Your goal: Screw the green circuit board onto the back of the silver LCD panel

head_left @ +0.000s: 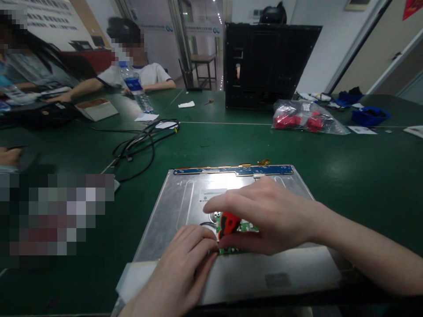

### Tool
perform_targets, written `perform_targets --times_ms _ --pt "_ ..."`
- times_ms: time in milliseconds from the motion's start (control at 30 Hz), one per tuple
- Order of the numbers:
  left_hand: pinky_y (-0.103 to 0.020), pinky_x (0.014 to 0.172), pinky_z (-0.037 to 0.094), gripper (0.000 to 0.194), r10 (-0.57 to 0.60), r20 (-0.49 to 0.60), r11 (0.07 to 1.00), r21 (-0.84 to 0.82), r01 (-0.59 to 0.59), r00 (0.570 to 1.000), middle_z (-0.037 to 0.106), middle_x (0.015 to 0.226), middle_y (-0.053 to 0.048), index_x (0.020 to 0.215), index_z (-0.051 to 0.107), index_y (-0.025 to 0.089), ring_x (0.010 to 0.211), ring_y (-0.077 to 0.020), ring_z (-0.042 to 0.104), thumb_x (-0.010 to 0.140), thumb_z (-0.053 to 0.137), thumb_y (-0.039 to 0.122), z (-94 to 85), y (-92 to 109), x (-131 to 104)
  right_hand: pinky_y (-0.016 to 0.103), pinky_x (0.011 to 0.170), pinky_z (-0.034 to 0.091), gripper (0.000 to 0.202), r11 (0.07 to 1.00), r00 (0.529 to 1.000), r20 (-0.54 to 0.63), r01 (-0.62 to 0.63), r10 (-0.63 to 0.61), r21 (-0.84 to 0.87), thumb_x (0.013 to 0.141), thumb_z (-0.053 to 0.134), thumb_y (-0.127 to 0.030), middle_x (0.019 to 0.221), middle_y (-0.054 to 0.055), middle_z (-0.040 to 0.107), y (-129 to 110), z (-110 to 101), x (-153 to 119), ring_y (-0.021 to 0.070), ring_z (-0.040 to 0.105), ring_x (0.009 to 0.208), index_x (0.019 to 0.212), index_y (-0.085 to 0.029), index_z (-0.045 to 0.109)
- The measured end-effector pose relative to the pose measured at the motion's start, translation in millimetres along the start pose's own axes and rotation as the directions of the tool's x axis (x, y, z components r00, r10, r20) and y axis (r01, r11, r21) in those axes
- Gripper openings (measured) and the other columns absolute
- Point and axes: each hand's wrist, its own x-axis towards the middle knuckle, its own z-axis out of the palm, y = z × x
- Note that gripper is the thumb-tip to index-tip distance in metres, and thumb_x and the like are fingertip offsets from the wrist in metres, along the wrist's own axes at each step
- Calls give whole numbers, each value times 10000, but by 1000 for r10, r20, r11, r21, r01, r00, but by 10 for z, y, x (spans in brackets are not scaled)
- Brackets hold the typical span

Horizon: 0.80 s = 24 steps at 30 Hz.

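A flat panel with a silvery metal back (165, 215) lies in front of me. Along its far edge runs a narrow blue circuit strip (218, 171). Over the panel's middle, my right hand (264, 215) grips a red and black screwdriver (229, 223) by its short handle; the tip is hidden. Beneath it a green circuit board (247, 226) shows in part between my hands. My left hand (188, 259) rests at the board's left side, fingers closed near the screwdriver. Whatever they pinch is hidden.
A black-backed display (267, 66) stands across the green table (346, 176). A plastic bag with red items (304, 119) lies before it. Coiled black cables (145, 136) and a water bottle (135, 88) are at left. Other people sit further left.
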Motion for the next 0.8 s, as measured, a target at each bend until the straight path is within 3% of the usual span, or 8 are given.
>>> perform_targets --times_ms 167,400,533,800 --pt "-333 773 476 196 6 -9 1000 8 -6 1000 584 1026 -59 1050 549 217 933 -211 556 909 483 97 4 -7 -13 252 591 338 317 999 999 18 27 -27 -20 934 555 -342 945 -4 641 -14 18 -6 101 542 732 1171 -139 499" --pt "-336 773 481 187 12 -23 999 41 -11 1000 603 1000 -56 1013 568 217 906 -210 571 908 471 96 4 7 11 250 627 362 470 996 996 92 3 -11 92 810 577 -174 1130 38 604 -40 -11 0 113 528 807 1254 -106 439" --pt "-345 796 491 170 9 -15 998 58 -8 1000 608 1023 -70 1011 574 211 947 -224 580 907 477 117 -5 14 22 244 625 357 425 997 997 78 0 -6 78 843 543 -147 1103 32 609 -46 1 6 104 523 793 1253 -108 437" --pt "-342 791 500 205 20 -29 998 68 -18 999 611 1068 -75 1064 565 214 959 -222 583 914 464 117 -13 11 10 252 606 347 360 999 999 52 2 -4 36 918 556 -263 967 -2 641 -33 24 8 103 538 733 1239 -143 446"
